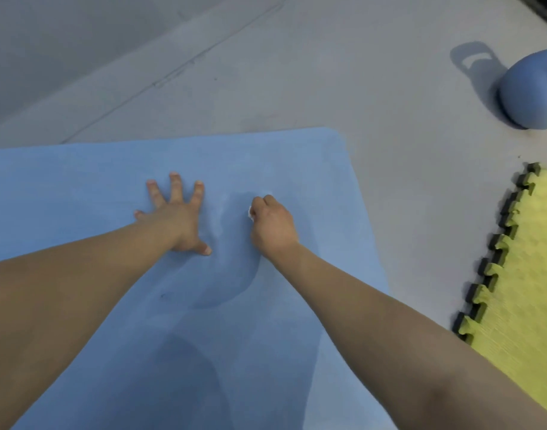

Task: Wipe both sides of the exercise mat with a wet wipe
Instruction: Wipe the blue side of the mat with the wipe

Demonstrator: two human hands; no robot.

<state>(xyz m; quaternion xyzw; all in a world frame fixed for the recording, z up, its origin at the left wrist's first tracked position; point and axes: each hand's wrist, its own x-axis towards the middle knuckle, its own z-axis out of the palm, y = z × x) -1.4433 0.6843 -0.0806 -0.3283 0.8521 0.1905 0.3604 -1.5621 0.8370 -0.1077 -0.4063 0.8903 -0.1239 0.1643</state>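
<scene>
1. In the head view we see the blue exercise mat [95,187] lying flat on the grey floor [328,88], spread beneath both of our hands and running back under our forearms toward the bottom of the picture; its rounded corner sits beyond and slightly to the right of the right hand.
2. Our left hand [176,215] lies palm-down on the mat with the fingers straight and spread wide and the thumb pointing toward the right hand; it holds nothing and presses flat on the foam.
3. Our right hand [273,226] is just beside the left, knuckles up, fingers curled into a fist around a white wet wipe [251,211]; only a small crumpled edge of the wipe peeks out on the side facing the left hand, down against the mat.
4. Between and below the two hands the mat shows a darker, curved patch [235,274]; we cannot tell whether it is dampness or shadow.
5. Well to the right of the right hand, a yellow-green interlocking foam tile [520,274] with a toothed edge lies on the floor, apart from the mat.
6. Farther off, beyond and to the right of the right hand, a rounded blue object [532,91] sits on the floor, cut by the frame's edge.
</scene>
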